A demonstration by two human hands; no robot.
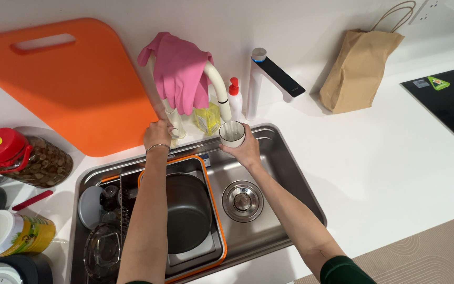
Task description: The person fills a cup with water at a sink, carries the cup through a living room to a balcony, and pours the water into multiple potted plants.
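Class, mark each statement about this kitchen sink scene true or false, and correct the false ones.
1. The right hand holds a white cup under the tap. True.
2. A pair of blue gloves hangs over the tap. False: the gloves are pink.
3. The left hand is at the base of the tap, beside a small clear glass. True.
4. The orange cutting board lies flat inside the sink. False: it leans against the wall behind the sink.
5. A brown paper bag stands on the counter to the right. True.
6. The jar on the left has a green lid. False: the lid is red.
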